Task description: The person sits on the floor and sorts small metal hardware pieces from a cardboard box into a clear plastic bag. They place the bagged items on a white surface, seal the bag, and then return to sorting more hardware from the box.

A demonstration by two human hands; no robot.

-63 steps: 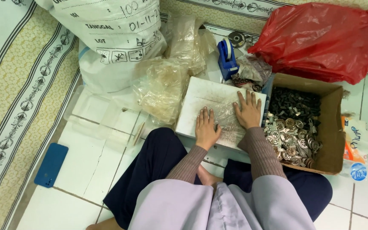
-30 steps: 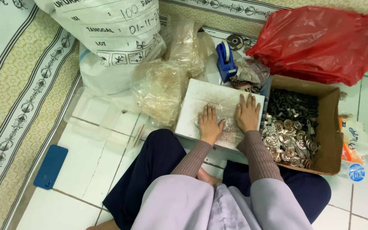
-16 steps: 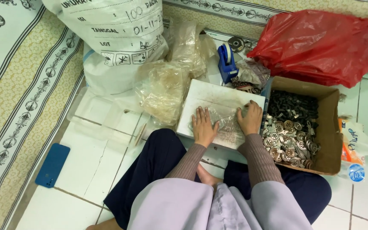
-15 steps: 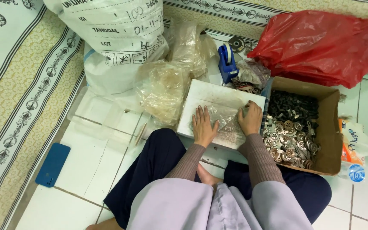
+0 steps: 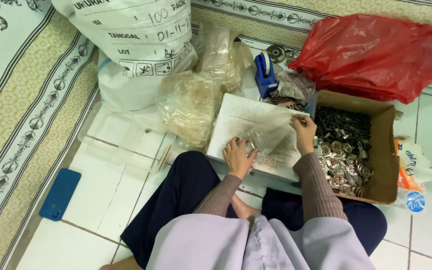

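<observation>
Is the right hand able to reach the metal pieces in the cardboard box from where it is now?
Probably yes: the right hand is beside the open cardboard box, nothing covers the metal pieces, though it holds a clear plastic bag.

The scene is evenly and fairly brightly lit by soft indoor light from above, with no hard shadows; only a faint shade lies under the hands and along the cardboard box (image 5: pixel 383 150). The white floor tiles (image 5: pixel 101 185) reflect a mild sheen, and the red bag (image 5: pixel 376 55) and clear plastic bags (image 5: pixel 196 100) carry small glints. Focus is sharp across the middle, softening slightly toward the corners. The wide lens bends the rug's border lines (image 5: pixel 31 130) a little at the left edge. Colours look natural, without heavy noise.
</observation>
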